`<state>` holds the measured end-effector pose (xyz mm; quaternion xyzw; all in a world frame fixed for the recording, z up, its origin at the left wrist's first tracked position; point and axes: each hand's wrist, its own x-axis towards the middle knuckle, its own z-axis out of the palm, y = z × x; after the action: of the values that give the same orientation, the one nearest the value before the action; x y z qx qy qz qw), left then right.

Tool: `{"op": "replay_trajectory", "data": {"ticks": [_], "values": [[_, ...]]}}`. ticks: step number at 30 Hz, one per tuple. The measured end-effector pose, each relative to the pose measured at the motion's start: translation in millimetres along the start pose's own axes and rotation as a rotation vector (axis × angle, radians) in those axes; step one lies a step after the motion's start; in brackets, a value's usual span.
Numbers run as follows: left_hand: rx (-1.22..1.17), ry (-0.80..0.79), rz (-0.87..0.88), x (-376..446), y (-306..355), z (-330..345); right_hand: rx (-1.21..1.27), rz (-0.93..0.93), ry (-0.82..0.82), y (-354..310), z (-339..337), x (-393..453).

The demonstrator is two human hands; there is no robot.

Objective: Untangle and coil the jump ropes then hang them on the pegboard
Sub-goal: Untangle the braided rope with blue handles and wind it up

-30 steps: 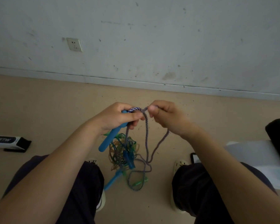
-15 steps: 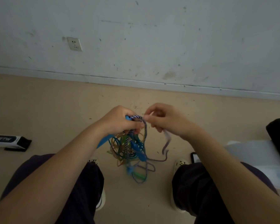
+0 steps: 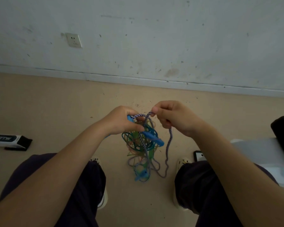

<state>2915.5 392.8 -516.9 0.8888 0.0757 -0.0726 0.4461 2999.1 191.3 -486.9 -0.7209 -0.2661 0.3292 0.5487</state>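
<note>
Head view: the tangle of jump ropes point(image 3: 141, 141) hangs between the person's knees, above the beige floor point(image 3: 56, 108), and serves as the reference point below.

Left hand point(image 3: 121, 120): positioned at the upper left of the tangle. Its fingers are curled around a blue handle point(image 3: 129, 119) and the top of the bundle; the thumb presses against the ropes at the bundle's upper edge.

Right hand point(image 3: 174, 117): positioned at the upper right of the tangle. Thumb and forefinger pinch the purple-and-white braided rope point(image 3: 170, 138). From the pinch, one run arcs left to the left hand. Another run drops from under the right hand, passes right of the tangle and loops on the floor below it.

Tangle contents: thin green, teal and orange cords wound together, with a second blue handle point(image 3: 154, 139) lying across its right side. A third blue piece point(image 3: 142, 174) sits at the bottom of the hanging loops.

Surroundings: a white-and-black box point(image 3: 8, 140) lies on the floor well to the left of the tangle. A wall socket point(image 3: 73, 40) is mounted on the wall far above and left of it. A phone point(image 3: 199, 155) lies to the right, beside the right shoe.
</note>
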Motion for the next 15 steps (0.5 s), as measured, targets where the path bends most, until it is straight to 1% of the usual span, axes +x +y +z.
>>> {"op": "replay_trajectory", "data": {"ticks": [2, 3, 6, 9, 12, 15], "values": [[0.15, -0.006, 0.03, 1, 1, 3, 0.045, -0.021, -0.023, 0, 2, 0], [0.168, -0.004, 0.025, 1, 0, 3, 0.069, -0.023, -0.024, 0, 2, 0], [0.028, 0.022, -0.019, 0, -2, -1, 0.158, -0.01, -0.01, -4, -5, 0], [-0.086, 0.031, -0.018, 1, -4, -5, 0.178, 0.004, 0.05, -6, -14, -3], [-0.078, 0.05, -0.023, 2, -3, -6, 0.173, 0.002, 0.095, -8, -17, -5], [0.026, 0.055, -0.085, 1, -2, -4, 0.211, -0.006, 0.104, -9, -15, -5]]}}
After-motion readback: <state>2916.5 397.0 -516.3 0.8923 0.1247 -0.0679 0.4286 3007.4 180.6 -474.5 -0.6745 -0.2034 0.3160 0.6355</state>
